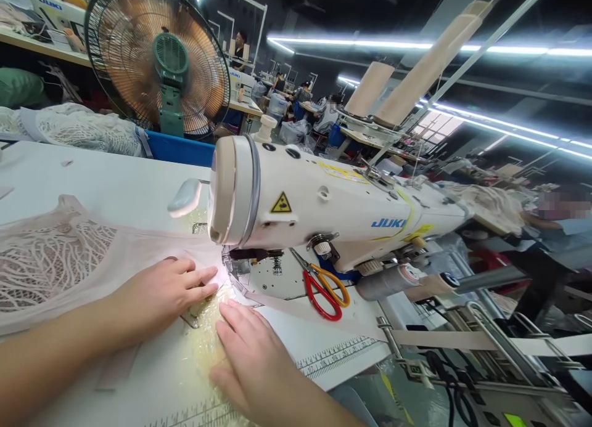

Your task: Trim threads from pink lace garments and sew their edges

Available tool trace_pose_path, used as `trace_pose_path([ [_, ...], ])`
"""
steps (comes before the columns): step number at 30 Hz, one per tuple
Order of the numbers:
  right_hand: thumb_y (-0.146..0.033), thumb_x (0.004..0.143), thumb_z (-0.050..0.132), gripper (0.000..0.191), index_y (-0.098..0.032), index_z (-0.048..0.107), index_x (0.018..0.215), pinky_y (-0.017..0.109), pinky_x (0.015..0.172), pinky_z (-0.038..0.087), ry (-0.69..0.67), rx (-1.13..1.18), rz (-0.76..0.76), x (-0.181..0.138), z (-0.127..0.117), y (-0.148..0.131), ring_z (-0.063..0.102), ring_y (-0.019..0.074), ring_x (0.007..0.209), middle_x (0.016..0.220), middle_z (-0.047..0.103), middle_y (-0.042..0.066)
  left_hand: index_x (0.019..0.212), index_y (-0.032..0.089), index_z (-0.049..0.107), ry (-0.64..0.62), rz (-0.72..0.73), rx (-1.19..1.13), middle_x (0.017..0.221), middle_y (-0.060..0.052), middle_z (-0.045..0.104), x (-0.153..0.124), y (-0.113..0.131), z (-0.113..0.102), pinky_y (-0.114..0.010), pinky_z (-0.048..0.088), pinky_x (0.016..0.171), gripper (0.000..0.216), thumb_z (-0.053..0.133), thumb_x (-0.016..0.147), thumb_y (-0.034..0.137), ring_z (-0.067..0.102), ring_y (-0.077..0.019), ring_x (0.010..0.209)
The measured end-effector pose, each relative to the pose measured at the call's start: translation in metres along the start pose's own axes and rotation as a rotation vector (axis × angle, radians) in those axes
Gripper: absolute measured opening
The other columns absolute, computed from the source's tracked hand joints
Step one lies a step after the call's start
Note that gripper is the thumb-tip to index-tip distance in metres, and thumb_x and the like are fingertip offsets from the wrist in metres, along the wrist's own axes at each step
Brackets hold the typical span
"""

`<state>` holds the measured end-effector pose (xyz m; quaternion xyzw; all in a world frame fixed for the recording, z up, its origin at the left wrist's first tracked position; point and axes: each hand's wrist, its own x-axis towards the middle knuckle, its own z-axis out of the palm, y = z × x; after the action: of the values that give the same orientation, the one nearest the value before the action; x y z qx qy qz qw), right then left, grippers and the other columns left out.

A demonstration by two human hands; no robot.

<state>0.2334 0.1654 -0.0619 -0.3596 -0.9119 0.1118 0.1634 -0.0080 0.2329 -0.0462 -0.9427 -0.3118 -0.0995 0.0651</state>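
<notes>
My left hand [160, 294] lies flat with fingers stretched on pale pink fabric, just left of the sewing machine's presser foot and lit needle area. The garment [55, 254], with a lace panel, spreads to the left of that hand. My right hand [259, 359] rests palm down in front of the needle, fingers extended over a yellowish, clear-taped patch [201, 347] of the table. The white sewing machine [296, 199] stands over the far side. A pale elastic band [287, 305] runs from the right toward the needle. What lies under my palms is hidden.
Red-and-orange-handled scissors [324, 288] lie beneath the machine arm. Ruler markings [337, 356] line the table. A band feeder [444, 353] stands at the right edge. Behind are a large fan [157, 57], thread cones [370, 88], piled lace [78, 128] and people at other stations.
</notes>
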Motion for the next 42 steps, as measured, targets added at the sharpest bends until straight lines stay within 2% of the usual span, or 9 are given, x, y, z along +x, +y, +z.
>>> trace_pose_path([
  [9, -0.037, 0.090, 0.050, 0.050, -0.009, 0.049, 0.131, 0.045, 0.111, 0.035, -0.080, -0.011, -0.004, 0.002, -0.002, 0.001, 0.036, 0.0292, 0.136, 0.144, 0.045, 0.016, 0.117, 0.030, 0.064, -0.025, -0.016, -0.028, 0.127, 0.000, 0.064, 0.005, -0.004, -0.004, -0.034, 0.042, 0.072, 0.051, 0.044, 0.079, 0.002, 0.059, -0.0216, 0.085],
  [14, -0.036, 0.089, 0.051, 0.051, -0.011, 0.048, 0.133, 0.043, 0.112, 0.033, -0.085, -0.013, 0.000, 0.000, -0.001, 0.000, 0.035, 0.0276, 0.137, 0.145, 0.045, 0.014, 0.114, 0.031, 0.065, 0.001, -0.031, -0.023, 0.127, 0.000, 0.065, 0.004, -0.014, -0.002, -0.035, 0.044, 0.077, 0.048, 0.043, 0.081, 0.003, 0.061, -0.0221, 0.088],
  [21, -0.036, 0.087, 0.053, 0.051, -0.014, 0.046, 0.133, 0.039, 0.114, 0.029, -0.036, -0.037, -0.013, -0.004, 0.006, 0.004, 0.034, 0.0259, 0.137, 0.146, 0.044, 0.012, 0.117, 0.029, 0.066, 0.022, -0.031, -0.025, 0.129, -0.007, 0.063, 0.003, -0.041, 0.002, -0.036, 0.045, 0.092, 0.044, 0.048, 0.084, 0.007, 0.059, -0.0259, 0.114],
  [27, -0.034, 0.089, 0.050, 0.031, -0.016, 0.057, 0.113, 0.040, 0.103, 0.042, 0.020, 0.004, -0.017, 0.014, -0.014, -0.015, 0.053, 0.0255, 0.117, 0.127, 0.058, 0.012, 0.112, 0.027, 0.069, 0.019, -0.106, -0.040, 0.126, -0.007, 0.065, -0.001, -0.042, -0.001, -0.035, 0.046, 0.093, 0.039, 0.047, 0.085, 0.009, 0.060, -0.0241, 0.114],
  [31, -0.040, 0.089, 0.054, 0.032, -0.016, 0.059, 0.109, 0.041, 0.087, 0.051, 0.017, -0.014, -0.073, 0.040, -0.011, -0.040, 0.057, 0.0274, 0.105, 0.122, 0.059, 0.014, 0.113, 0.021, 0.067, 0.037, -0.231, 0.004, 0.124, -0.008, 0.065, -0.025, -0.036, -0.010, -0.035, 0.045, 0.096, 0.037, 0.037, 0.092, 0.016, 0.058, -0.0234, 0.112],
  [34, -0.051, 0.087, 0.056, 0.046, -0.017, 0.058, 0.118, 0.044, 0.076, 0.054, -0.064, -0.056, 0.040, 0.066, -0.002, -0.059, 0.059, 0.0305, 0.097, 0.118, 0.059, 0.016, 0.129, 0.013, 0.054, 0.020, -0.496, 0.077, 0.133, -0.016, 0.056, -0.058, -0.040, -0.029, -0.044, 0.045, 0.097, 0.043, 0.030, 0.095, 0.022, 0.054, -0.0296, 0.118],
  [37, -0.058, 0.083, 0.059, 0.066, -0.019, 0.048, 0.135, 0.049, 0.077, 0.052, -0.146, -0.067, 0.167, 0.092, 0.002, -0.075, 0.058, 0.0340, 0.097, 0.113, 0.058, 0.017, 0.132, 0.007, 0.050, -0.098, -0.698, 0.114, 0.131, -0.019, 0.057, -0.093, -0.046, -0.055, -0.047, 0.045, 0.096, 0.048, 0.036, 0.094, 0.032, 0.057, -0.0320, 0.114],
  [39, -0.054, 0.081, 0.063, 0.071, -0.019, 0.042, 0.139, 0.048, 0.079, 0.050, -0.193, -0.047, 0.236, 0.105, 0.000, -0.081, 0.057, 0.0348, 0.100, 0.112, 0.057, 0.017, 0.131, 0.005, 0.051, -0.168, -0.711, 0.121, 0.132, -0.020, 0.058, -0.115, -0.045, -0.067, -0.050, 0.040, 0.101, 0.052, 0.046, 0.090, 0.036, 0.055, -0.0333, 0.118],
  [42, -0.031, 0.085, 0.063, 0.049, -0.016, 0.048, 0.130, 0.042, 0.073, 0.051, -0.234, -0.003, 0.361, 0.118, -0.004, -0.078, 0.059, 0.0326, 0.096, 0.112, 0.057, 0.018, 0.137, 0.011, 0.048, -0.218, -0.717, 0.146, 0.142, -0.018, 0.049, -0.143, -0.032, -0.073, -0.054, 0.031, 0.108, 0.062, 0.058, 0.081, 0.035, 0.047, -0.0337, 0.128],
])
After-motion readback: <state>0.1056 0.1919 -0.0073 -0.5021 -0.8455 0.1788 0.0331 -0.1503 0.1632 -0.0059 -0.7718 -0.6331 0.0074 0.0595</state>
